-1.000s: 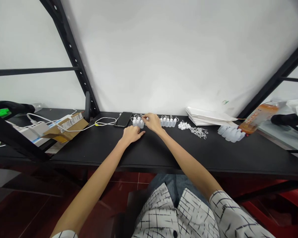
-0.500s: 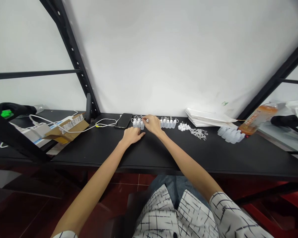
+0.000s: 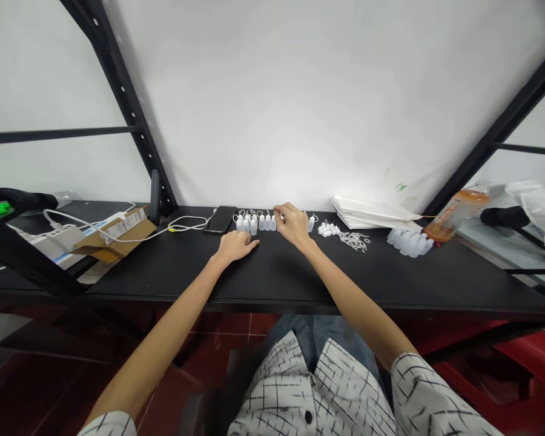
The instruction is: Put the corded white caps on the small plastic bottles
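A row of small white dropper bottles point(image 3: 267, 223) with thin cord loops at their caps stands near the wall. My right hand point(image 3: 292, 224) is over the right part of this row and hides some bottles. Its thumb and forefinger are pinched together at cap height; what they hold, if anything, is too small to make out. My left hand point(image 3: 234, 246) rests on the black table point(image 3: 272, 275) in front of the row's left end. Its thumb is stretched out to the right, apart from the other fingers, which are partly hidden, and no bottle shows in it.
Right of the row lie small white caps point(image 3: 328, 229) and a pile of white cord loops point(image 3: 354, 241). Farther right are white papers point(image 3: 367, 212), more bottles point(image 3: 409, 242) and an orange-labelled bag point(image 3: 456, 215). A phone point(image 3: 220, 220), a white cable point(image 3: 193, 225) and a cardboard box point(image 3: 129, 233) lie left.
My right hand has moved rightward along the row, uncovering bottles in its middle. My left hand stays near the row's left end. The whole view has shifted slightly.
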`<act>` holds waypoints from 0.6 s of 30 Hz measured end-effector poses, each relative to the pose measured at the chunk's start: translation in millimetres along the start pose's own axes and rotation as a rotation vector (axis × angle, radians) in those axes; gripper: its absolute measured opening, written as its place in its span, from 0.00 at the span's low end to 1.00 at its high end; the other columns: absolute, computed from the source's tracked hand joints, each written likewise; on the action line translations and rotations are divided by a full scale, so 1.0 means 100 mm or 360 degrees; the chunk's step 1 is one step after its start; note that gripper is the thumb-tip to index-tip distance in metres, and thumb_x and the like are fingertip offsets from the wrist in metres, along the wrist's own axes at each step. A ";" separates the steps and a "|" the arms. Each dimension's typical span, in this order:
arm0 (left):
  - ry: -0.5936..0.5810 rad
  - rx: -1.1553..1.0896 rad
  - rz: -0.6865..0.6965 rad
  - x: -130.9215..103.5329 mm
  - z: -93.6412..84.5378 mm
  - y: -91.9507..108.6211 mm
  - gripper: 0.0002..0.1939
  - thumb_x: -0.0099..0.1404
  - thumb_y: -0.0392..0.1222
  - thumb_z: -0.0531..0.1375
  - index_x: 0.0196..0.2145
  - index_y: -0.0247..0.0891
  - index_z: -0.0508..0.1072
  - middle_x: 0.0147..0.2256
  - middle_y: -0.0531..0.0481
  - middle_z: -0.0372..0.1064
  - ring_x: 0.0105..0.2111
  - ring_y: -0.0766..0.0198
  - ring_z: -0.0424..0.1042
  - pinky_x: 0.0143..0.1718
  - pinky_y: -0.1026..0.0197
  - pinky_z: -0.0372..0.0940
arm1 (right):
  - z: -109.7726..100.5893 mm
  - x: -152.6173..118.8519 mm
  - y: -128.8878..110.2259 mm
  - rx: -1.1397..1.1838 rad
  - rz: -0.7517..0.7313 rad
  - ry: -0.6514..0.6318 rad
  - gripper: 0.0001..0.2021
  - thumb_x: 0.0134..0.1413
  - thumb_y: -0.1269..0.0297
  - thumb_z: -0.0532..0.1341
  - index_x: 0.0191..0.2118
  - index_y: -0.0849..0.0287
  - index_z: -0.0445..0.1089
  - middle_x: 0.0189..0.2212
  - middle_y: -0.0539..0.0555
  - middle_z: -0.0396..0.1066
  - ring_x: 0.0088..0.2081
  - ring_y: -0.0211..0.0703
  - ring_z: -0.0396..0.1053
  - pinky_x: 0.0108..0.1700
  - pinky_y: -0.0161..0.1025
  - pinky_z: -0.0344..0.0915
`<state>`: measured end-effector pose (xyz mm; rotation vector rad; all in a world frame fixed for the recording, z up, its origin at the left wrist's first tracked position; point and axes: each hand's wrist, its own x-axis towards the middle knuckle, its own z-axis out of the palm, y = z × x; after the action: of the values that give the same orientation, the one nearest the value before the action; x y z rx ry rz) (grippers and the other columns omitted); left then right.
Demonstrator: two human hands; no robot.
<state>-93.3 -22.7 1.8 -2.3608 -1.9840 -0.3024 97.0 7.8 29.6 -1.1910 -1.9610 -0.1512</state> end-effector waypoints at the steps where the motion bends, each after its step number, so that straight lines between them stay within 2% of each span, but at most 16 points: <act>1: 0.0004 -0.0010 0.0027 0.00 0.00 0.01 0.23 0.65 0.58 0.51 0.25 0.38 0.71 0.27 0.44 0.72 0.33 0.54 0.73 0.32 0.61 0.58 | -0.08 -0.05 0.09 -0.0059 -0.0012 0.0037 0.15 0.64 0.66 0.50 0.45 0.57 0.74 0.42 0.55 0.74 0.33 0.41 0.70 0.35 0.36 0.58; 5: 0.0004 -0.0137 0.0153 0.00 0.00 0.09 0.23 0.65 0.56 0.51 0.21 0.38 0.67 0.24 0.48 0.69 0.28 0.59 0.69 0.28 0.62 0.54 | -0.45 -0.29 0.64 -0.0358 0.0040 0.0215 0.16 0.64 0.65 0.49 0.45 0.59 0.74 0.41 0.58 0.74 0.34 0.41 0.70 0.34 0.35 0.57; 11: -0.0051 -0.0664 0.0388 0.08 0.01 0.32 0.25 0.65 0.56 0.51 0.19 0.37 0.67 0.20 0.52 0.66 0.22 0.66 0.63 0.27 0.63 0.54 | -1.09 -0.71 1.56 -0.0831 0.0295 0.0469 0.17 0.63 0.63 0.50 0.42 0.61 0.75 0.37 0.60 0.73 0.30 0.42 0.67 0.29 0.37 0.52; 15: -0.0094 -0.0737 0.0509 0.18 0.04 0.60 0.25 0.65 0.56 0.52 0.19 0.36 0.69 0.19 0.52 0.66 0.21 0.67 0.62 0.27 0.64 0.54 | -1.41 -0.97 1.96 -0.1047 0.0464 0.0589 0.17 0.62 0.57 0.52 0.42 0.60 0.75 0.36 0.60 0.71 0.31 0.45 0.66 0.29 0.38 0.51; 18: -0.0130 -0.0668 0.0563 0.27 0.07 0.80 0.25 0.65 0.55 0.52 0.18 0.36 0.69 0.17 0.52 0.63 0.21 0.67 0.61 0.27 0.63 0.53 | -1.57 -1.11 2.16 -0.1107 0.0532 0.0678 0.18 0.58 0.52 0.56 0.41 0.60 0.75 0.37 0.62 0.69 0.37 0.51 0.66 0.34 0.40 0.55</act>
<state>-9.8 -10.0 6.9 -2.9604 -1.6082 -0.6667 381.6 -25.8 -7.1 -1.7323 -1.3349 -0.8876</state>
